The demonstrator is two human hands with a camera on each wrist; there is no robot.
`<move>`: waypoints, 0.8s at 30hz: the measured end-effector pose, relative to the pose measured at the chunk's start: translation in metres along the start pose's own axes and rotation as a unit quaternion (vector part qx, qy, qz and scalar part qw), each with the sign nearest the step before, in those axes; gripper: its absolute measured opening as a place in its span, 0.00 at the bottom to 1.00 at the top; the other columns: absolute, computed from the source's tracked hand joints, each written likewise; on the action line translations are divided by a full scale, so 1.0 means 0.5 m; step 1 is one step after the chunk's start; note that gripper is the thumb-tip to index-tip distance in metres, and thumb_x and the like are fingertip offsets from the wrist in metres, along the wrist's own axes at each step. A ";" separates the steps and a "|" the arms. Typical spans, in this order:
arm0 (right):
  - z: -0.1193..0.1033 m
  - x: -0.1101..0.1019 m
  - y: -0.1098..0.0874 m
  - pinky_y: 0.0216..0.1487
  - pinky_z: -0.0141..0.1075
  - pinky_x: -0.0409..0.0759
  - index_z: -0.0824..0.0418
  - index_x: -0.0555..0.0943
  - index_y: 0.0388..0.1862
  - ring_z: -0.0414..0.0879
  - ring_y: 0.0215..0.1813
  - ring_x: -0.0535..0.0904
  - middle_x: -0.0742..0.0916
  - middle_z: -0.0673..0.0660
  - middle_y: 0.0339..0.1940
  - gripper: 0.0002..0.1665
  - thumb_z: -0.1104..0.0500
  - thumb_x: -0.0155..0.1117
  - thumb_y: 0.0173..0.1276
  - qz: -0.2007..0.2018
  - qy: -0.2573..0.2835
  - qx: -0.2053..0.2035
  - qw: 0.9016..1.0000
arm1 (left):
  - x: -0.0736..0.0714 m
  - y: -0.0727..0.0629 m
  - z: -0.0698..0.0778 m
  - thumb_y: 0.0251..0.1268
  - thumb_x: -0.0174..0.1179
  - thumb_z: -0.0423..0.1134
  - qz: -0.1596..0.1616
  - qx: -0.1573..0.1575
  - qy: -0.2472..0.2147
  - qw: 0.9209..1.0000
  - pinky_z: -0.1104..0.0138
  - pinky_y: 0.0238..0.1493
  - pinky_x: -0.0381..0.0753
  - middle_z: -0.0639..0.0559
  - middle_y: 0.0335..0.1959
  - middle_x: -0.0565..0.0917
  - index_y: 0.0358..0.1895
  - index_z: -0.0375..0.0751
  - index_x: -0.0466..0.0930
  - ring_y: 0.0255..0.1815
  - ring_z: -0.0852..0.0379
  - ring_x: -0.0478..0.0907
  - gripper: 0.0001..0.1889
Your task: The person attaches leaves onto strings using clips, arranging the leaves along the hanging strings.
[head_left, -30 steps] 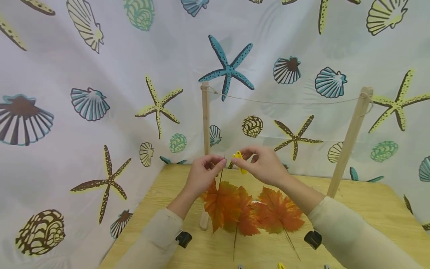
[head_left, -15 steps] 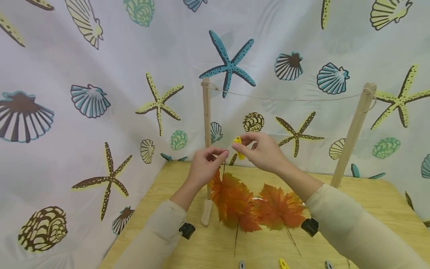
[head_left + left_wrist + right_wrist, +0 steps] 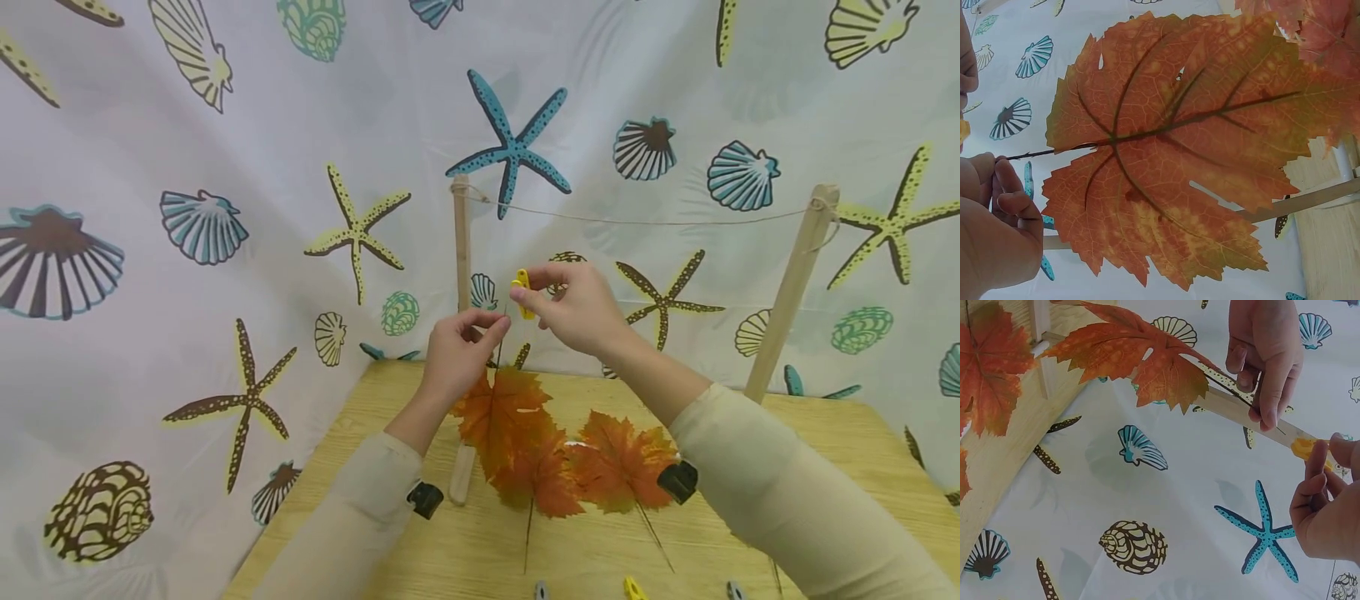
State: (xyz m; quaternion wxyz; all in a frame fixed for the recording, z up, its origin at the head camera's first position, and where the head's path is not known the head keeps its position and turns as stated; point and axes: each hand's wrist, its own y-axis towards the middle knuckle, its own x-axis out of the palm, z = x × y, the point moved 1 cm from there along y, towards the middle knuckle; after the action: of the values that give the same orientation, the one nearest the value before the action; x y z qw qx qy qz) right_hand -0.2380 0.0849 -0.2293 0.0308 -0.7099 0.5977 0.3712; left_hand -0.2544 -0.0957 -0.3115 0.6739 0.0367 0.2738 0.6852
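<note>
My left hand [image 3: 459, 350] pinches the thin dark stem of an orange artificial maple leaf [image 3: 1172, 144], which hangs below the fingers. The stem's tip pokes out above the thumb and index finger. My right hand [image 3: 581, 308] pinches a yellow clothespin [image 3: 523, 293] just above and to the right of that tip; the right wrist view shows the yellow clothespin [image 3: 1310, 449] partly covered by fingers. Both hands are below a string [image 3: 637, 222] tied between two wooden posts. Two more maple leaves [image 3: 618, 462] [image 3: 536, 475] lie on the table with stems toward me.
The left wooden post [image 3: 461, 242] stands behind my left hand, the right post [image 3: 791, 292] beyond my right forearm. Along the table's [image 3: 360, 467] near edge lie a yellow clothespin [image 3: 633, 588] and two grey ones [image 3: 542, 590]. A shell-print curtain [image 3: 300, 108] hangs behind.
Both hands have risen, the right one more, lifting the clothespin above the stem's tip. The held leaf has gone up with the left hand.
</note>
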 end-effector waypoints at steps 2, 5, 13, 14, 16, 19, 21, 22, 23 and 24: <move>-0.006 -0.002 0.008 0.26 0.36 0.78 0.61 0.84 0.55 0.49 0.27 0.83 0.88 0.58 0.50 0.19 0.51 0.66 0.71 0.012 0.005 0.002 1.000 | 0.000 0.006 0.006 0.69 0.63 0.49 0.005 0.004 0.000 1.000 0.71 0.21 0.71 0.49 0.39 0.85 0.46 0.44 0.87 0.27 0.54 0.75 0.13; -0.013 -0.003 0.017 0.26 0.35 0.77 0.61 0.84 0.56 0.50 0.28 0.83 0.88 0.57 0.51 0.20 0.51 0.66 0.71 0.022 0.010 0.011 1.000 | 0.000 0.012 0.014 0.69 0.63 0.49 0.011 0.005 -0.004 1.000 0.71 0.20 0.71 0.49 0.40 0.86 0.46 0.44 0.87 0.27 0.55 0.76 0.13; -0.028 -0.014 0.027 0.28 0.35 0.78 0.61 0.83 0.58 0.53 0.31 0.84 0.88 0.57 0.50 0.21 0.50 0.64 0.72 0.030 -0.017 0.001 0.999 | 0.004 0.025 0.030 0.69 0.64 0.48 0.020 -0.003 -0.003 1.000 0.71 0.20 0.69 0.48 0.35 0.84 0.47 0.44 0.87 0.27 0.55 0.74 0.13; -0.032 -0.017 0.028 0.28 0.35 0.79 0.61 0.83 0.58 0.53 0.31 0.84 0.88 0.57 0.50 0.21 0.50 0.64 0.72 0.034 -0.020 -0.003 0.999 | 0.005 0.027 0.031 0.69 0.64 0.48 0.022 -0.002 -0.003 1.000 0.71 0.19 0.68 0.48 0.34 0.84 0.47 0.44 0.87 0.27 0.55 0.74 0.13; -0.037 -0.023 0.032 0.28 0.35 0.79 0.60 0.83 0.58 0.51 0.31 0.84 0.87 0.56 0.51 0.21 0.50 0.64 0.72 0.039 -0.022 -0.005 0.999 | 0.005 0.030 0.034 0.69 0.64 0.48 0.027 0.000 -0.005 1.000 0.71 0.19 0.68 0.48 0.33 0.83 0.46 0.44 0.87 0.27 0.55 0.74 0.13; -0.044 -0.029 0.037 0.28 0.34 0.79 0.60 0.83 0.59 0.51 0.31 0.84 0.87 0.57 0.54 0.22 0.50 0.65 0.72 0.038 -0.011 -0.001 0.999 | 0.004 0.034 0.036 0.69 0.64 0.47 0.034 0.002 -0.010 0.999 0.71 0.20 0.69 0.48 0.34 0.84 0.46 0.43 0.87 0.27 0.55 0.76 0.13; -0.047 -0.031 0.040 0.28 0.34 0.77 0.60 0.83 0.59 0.51 0.32 0.84 0.86 0.56 0.56 0.23 0.49 0.66 0.71 0.035 -0.001 0.008 0.999 | 0.002 0.036 0.037 0.69 0.64 0.47 0.037 0.002 -0.012 0.999 0.72 0.21 0.69 0.48 0.35 0.84 0.47 0.43 0.87 0.28 0.55 0.76 0.13; -0.049 -0.031 0.041 0.28 0.34 0.76 0.59 0.83 0.59 0.51 0.33 0.84 0.86 0.56 0.57 0.23 0.49 0.66 0.71 0.033 0.004 0.012 0.999 | 0.002 0.037 0.036 0.69 0.64 0.47 0.039 0.001 -0.013 0.999 0.71 0.21 0.70 0.48 0.35 0.84 0.47 0.43 0.87 0.28 0.55 0.77 0.13; -0.051 -0.031 0.042 0.28 0.34 0.76 0.59 0.84 0.59 0.50 0.33 0.83 0.86 0.56 0.57 0.23 0.49 0.66 0.71 0.032 0.010 0.016 0.999 | 0.001 0.039 0.036 0.69 0.64 0.47 0.041 0.001 -0.013 0.999 0.72 0.21 0.70 0.48 0.35 0.85 0.47 0.43 0.87 0.28 0.55 0.77 0.13; -0.053 -0.032 0.043 0.28 0.34 0.75 0.59 0.84 0.59 0.50 0.32 0.83 0.86 0.56 0.57 0.23 0.48 0.66 0.70 0.031 0.016 0.020 0.999 | 0.001 0.040 0.037 0.69 0.64 0.48 0.042 0.002 -0.014 0.999 0.72 0.21 0.70 0.48 0.35 0.85 0.46 0.43 0.87 0.28 0.55 0.77 0.13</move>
State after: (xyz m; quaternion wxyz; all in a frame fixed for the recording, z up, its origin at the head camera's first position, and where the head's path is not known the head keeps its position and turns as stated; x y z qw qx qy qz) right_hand -0.2440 0.0791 -0.1926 0.0240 -0.6960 0.6271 0.3488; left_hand -0.2646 -0.0879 -0.2874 0.6485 0.0588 0.2639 0.7116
